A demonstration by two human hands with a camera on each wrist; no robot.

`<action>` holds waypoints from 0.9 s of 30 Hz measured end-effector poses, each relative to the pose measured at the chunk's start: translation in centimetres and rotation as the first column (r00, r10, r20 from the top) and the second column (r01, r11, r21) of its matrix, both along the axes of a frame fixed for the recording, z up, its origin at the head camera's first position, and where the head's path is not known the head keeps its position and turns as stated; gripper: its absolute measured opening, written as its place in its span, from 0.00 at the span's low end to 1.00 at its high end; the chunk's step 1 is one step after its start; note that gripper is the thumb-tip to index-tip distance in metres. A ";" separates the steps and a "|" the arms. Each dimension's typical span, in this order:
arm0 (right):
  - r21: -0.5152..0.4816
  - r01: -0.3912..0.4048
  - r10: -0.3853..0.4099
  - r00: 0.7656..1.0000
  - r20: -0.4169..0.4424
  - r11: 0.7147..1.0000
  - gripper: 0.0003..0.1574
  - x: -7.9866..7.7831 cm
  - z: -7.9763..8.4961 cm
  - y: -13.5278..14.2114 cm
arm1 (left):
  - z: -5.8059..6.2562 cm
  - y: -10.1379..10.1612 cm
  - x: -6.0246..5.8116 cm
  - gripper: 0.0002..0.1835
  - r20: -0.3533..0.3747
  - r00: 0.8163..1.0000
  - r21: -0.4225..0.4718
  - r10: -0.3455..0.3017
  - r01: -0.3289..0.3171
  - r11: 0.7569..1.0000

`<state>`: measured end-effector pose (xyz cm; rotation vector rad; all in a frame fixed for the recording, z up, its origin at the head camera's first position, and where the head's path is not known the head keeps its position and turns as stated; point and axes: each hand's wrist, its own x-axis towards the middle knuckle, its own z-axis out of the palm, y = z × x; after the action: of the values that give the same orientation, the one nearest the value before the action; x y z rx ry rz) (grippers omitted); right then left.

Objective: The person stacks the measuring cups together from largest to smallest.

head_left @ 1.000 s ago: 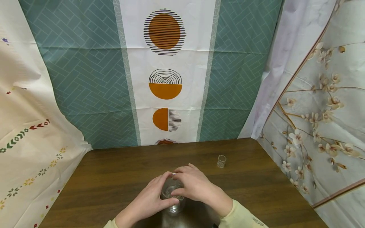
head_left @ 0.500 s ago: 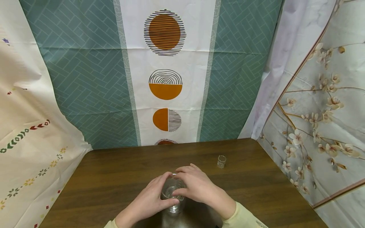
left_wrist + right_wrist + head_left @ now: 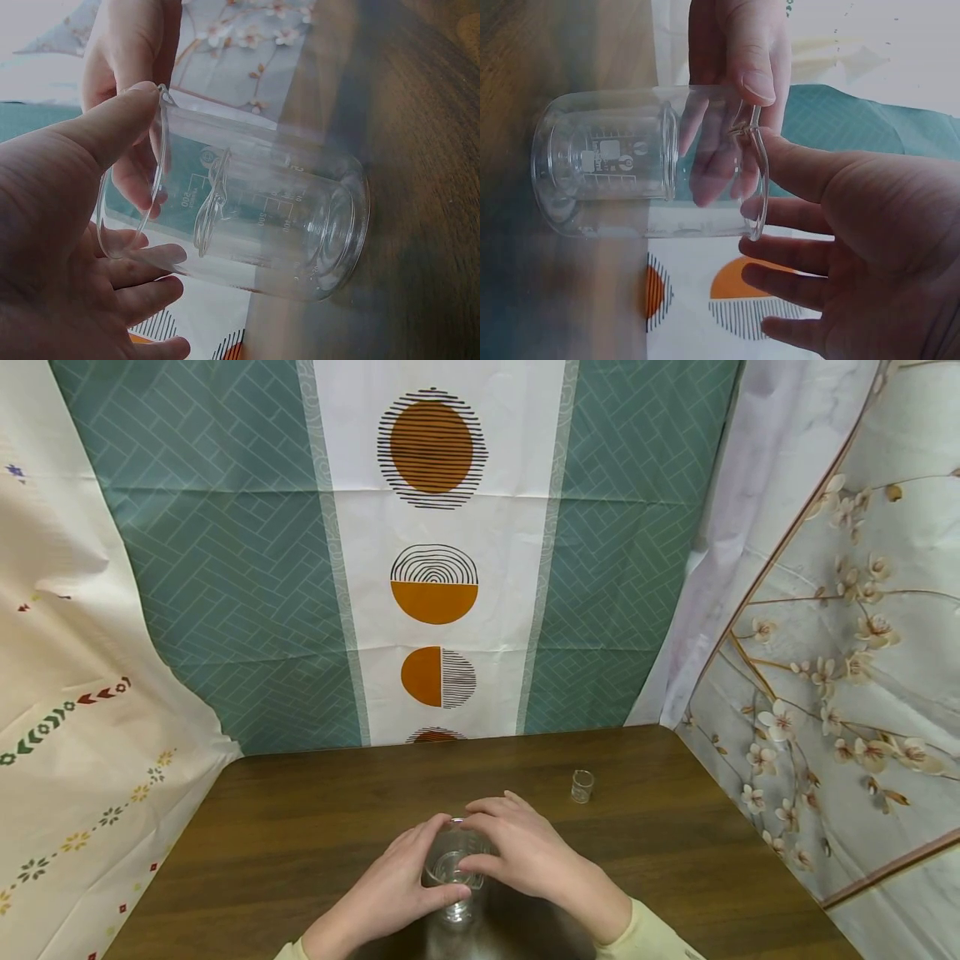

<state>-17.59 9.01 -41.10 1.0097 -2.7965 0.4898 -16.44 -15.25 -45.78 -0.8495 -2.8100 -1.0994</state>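
A large clear glass beaker (image 3: 442, 842) with printed volume marks stands upright on the table. Inside it a smaller glass beaker (image 3: 292, 232) is nested; rim lines lie close together there, so I cannot tell whether it is more than one. My left hand (image 3: 397, 881) holds the large beaker by its rim, thumb at the spout and fingers along the far left side. My right hand (image 3: 517, 852) is at the rim's right side, its thumb above the mouth and its fingers loosely extended in the right wrist view. Whether the right fingertips press the glass is unclear.
A tiny glass beaker (image 3: 582, 786) stands apart on the wooden table (image 3: 322, 802), towards the back right. Patterned cloths hang around the table: a green and white one (image 3: 435, 527) behind, a cream one (image 3: 52, 652) at left, a floral one (image 3: 847, 652) at right.
My right hand has drifted slightly to the right, its thumb sliding back a little over the beaker's mouth. The left hand and the glassware look still.
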 end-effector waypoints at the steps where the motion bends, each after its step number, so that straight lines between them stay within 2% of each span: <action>1: -0.005 0.000 0.000 1.000 -0.001 1.000 0.30 0.0 0.0 0.1 | 0.0 0.0 0.0 0.45 0.001 1.000 -0.001 0.000 0.000 1.000; 18: -0.080 -0.010 0.008 0.999 -0.034 0.997 0.31 -0.1 -0.4 0.9 | -0.1 0.0 0.0 0.48 -0.021 1.000 -0.008 0.009 -0.009 1.000; 27: -0.121 -0.003 0.001 1.000 -0.023 0.993 0.40 -0.1 -0.6 1.5 | -0.3 0.0 0.2 0.47 -0.054 0.998 -0.009 0.012 -0.013 1.000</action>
<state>-17.68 10.49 -41.65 0.9863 -2.7090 0.6351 -16.25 -15.26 -46.11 -0.8481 -2.7751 -1.0462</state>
